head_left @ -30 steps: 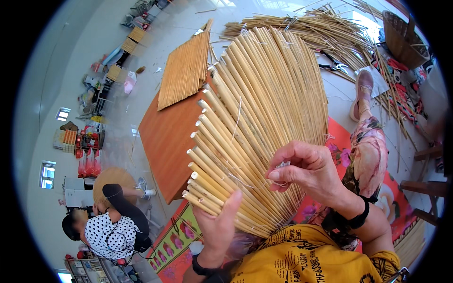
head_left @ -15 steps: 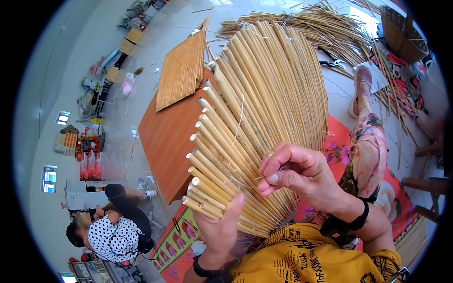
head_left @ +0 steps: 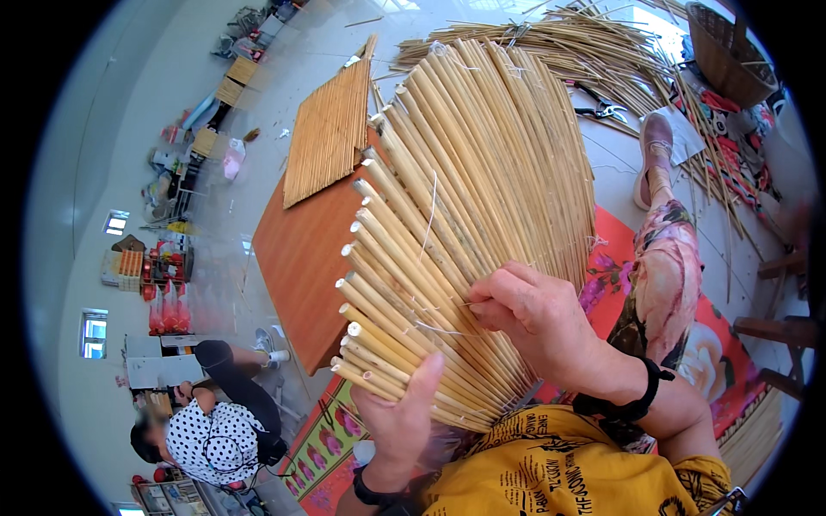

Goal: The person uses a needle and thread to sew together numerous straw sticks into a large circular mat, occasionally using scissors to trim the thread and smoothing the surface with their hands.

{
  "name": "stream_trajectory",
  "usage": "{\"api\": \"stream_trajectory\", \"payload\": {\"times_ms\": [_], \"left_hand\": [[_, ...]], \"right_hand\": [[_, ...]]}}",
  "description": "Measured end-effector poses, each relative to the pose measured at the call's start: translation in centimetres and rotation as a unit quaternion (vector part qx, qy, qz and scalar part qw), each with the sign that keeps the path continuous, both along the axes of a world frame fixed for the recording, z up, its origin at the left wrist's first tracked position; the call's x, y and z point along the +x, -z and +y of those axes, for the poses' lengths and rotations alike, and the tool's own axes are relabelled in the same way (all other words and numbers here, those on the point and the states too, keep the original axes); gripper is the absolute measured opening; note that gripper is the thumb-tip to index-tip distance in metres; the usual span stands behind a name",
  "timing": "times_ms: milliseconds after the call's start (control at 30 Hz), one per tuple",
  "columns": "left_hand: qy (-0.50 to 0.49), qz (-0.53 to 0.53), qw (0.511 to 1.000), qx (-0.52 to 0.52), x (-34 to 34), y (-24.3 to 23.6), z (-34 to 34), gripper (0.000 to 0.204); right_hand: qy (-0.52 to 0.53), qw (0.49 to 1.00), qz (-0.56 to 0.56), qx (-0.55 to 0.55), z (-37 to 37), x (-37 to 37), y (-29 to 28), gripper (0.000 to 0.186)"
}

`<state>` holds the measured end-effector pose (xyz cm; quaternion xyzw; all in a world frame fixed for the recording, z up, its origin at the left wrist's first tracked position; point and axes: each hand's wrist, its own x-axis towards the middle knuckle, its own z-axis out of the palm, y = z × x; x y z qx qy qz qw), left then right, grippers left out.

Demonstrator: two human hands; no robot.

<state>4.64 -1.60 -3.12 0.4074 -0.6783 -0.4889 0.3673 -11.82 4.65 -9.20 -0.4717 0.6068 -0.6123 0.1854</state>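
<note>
I hold a fan-shaped mat of pale bamboo sticks (head_left: 482, 206) up in front of me. My left hand (head_left: 404, 421) grips its lower edge from underneath, thumb up over the stick ends. On the mat's face, my right hand (head_left: 533, 314) pinches a thin white thread (head_left: 430, 215) that runs across the sticks. A black band sits on each wrist.
Under the mat is an orange-brown low table (head_left: 301, 258) with a flat finished stick mat (head_left: 327, 133) on its far end. Loose sticks (head_left: 594, 43) and a woven basket (head_left: 723, 47) lie beyond. Another person (head_left: 215, 430) in a dotted top sits at lower left. My leg (head_left: 662, 275) stretches over a red floor mat.
My right hand has slid left and slightly down across the mat's face, pinching the thread. The left hand's hold has stayed the same.
</note>
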Motion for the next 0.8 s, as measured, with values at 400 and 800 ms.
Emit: {"api": "stream_trajectory", "payload": {"times_ms": [400, 800], "left_hand": [[0.014, -0.025, 1.0, -0.008, 0.4, 0.2, 0.2, 0.031], [0.044, -0.06, 0.995, -0.073, -0.7, -0.6, 1.4, 0.024]], "right_hand": [[0.016, 0.99, 0.017, -0.138, 1.7, -0.6, -2.0, 0.012], [0.028, 0.989, 0.001, -0.147, 1.9, 0.4, -2.0, 0.013]]}}
